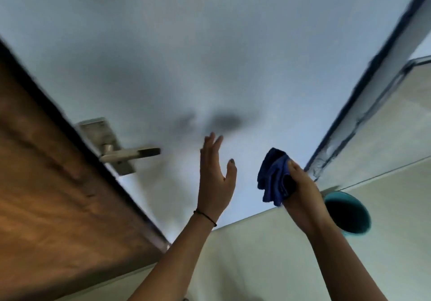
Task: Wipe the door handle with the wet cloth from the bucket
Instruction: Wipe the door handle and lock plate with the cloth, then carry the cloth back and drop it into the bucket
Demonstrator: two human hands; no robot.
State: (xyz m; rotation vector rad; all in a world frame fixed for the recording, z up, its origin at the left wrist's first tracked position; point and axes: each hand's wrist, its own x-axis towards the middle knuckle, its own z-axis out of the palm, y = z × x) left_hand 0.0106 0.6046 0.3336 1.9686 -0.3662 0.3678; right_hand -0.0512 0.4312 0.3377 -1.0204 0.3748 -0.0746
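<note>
the right hand (pixel 300 191) grips the bunched blue cloth (pixel 274 177) loosely, so it may slip before crossing the open, empty left hand (pixel 215 175) toward the door handle (pixel 130 155) beyond.

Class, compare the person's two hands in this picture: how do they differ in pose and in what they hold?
The left hand is open, fingers stretched upward, holding nothing; the right hand is shut on the bunched dark blue cloth. The left hand is nearer the silver metal door handle; the right is above the teal bucket. Neither touches the handle.
</note>
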